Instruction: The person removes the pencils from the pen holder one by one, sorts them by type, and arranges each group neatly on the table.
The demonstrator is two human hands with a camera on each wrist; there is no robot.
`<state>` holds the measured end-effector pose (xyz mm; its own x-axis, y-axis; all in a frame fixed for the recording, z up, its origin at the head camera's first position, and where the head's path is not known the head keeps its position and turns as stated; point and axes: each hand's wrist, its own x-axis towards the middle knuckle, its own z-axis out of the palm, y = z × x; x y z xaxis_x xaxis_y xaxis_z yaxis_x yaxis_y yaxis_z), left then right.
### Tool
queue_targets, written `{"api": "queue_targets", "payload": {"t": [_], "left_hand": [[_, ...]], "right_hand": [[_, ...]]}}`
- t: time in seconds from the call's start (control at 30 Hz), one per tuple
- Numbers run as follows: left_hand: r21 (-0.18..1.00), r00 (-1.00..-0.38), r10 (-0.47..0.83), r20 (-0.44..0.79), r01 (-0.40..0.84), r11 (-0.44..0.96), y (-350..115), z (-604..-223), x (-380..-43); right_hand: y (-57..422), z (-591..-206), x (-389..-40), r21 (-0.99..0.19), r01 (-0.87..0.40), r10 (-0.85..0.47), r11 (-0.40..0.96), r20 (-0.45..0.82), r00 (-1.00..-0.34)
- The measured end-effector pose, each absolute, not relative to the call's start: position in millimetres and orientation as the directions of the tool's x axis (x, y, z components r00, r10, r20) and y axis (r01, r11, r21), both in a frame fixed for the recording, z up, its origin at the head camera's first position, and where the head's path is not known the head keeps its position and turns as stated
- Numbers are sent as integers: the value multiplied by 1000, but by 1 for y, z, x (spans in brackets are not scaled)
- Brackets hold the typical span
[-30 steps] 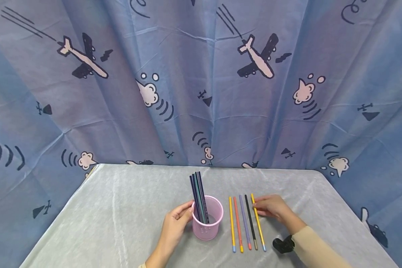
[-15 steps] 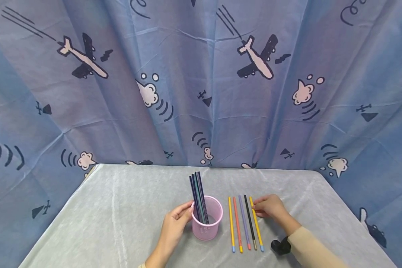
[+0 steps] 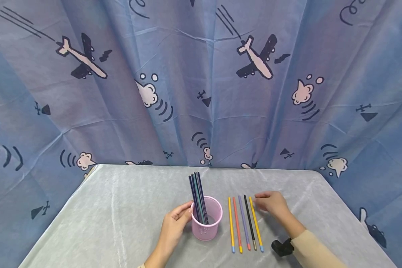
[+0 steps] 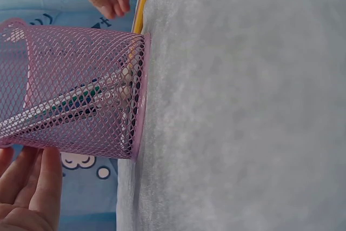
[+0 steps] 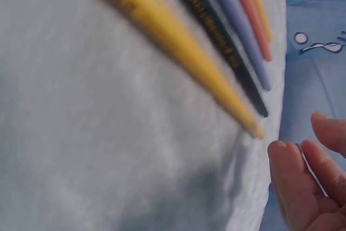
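A pink mesh pencil cup (image 3: 205,230) stands upright on the table. Several dark pencils (image 3: 197,197), one with a teal side, lean inside it toward the left. My left hand (image 3: 174,223) holds the cup's left side at the rim; its fingers (image 4: 48,177) touch the mesh in the left wrist view. To the right of the cup lies a row of pencils: yellow (image 3: 231,223), orange-red (image 3: 237,223), purple (image 3: 243,221), black (image 3: 249,221) and a second yellow (image 3: 256,225). My right hand (image 3: 273,204) hovers just right of that last pencil's far end, holding nothing.
A grey-white cloth (image 3: 147,193) covers the table. Behind it hangs a blue curtain (image 3: 187,93) with airplane prints. Near my right sleeve (image 3: 315,247) is a black object (image 3: 283,247).
The rightmost yellow pencil has shifted slightly left, closer to the black one. My right hand has let go of it and moved a little up and right. My left hand has stayed put.
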<state>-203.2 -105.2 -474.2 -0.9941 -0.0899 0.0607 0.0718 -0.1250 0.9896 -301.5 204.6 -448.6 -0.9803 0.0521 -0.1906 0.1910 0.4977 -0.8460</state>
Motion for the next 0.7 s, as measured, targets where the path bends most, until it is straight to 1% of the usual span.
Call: {"api": "queue_targets", "payload": {"t": [0.17,0.27,0.53,0.7], "left_hand": [[989,-995,-83,63,73,-127,-106,-474,-203],[989,-995,-77,65,74,-129,-106,-473,-202],[990,-994,-86,63,74,-123,-106,-472,-202],[992,-994,-86,60,69,-108,-105,-473,-202]], "right_hand": [[195,-442,-296,-856,131,12,501,-144,-989],[187,-440,-292,-862,122,-1,491,-141,-990],[161,-438,-279,-925,110,-28,363,-129,-991],[145,-438,-270,-960,130,-83,249,-155,-984]]}}
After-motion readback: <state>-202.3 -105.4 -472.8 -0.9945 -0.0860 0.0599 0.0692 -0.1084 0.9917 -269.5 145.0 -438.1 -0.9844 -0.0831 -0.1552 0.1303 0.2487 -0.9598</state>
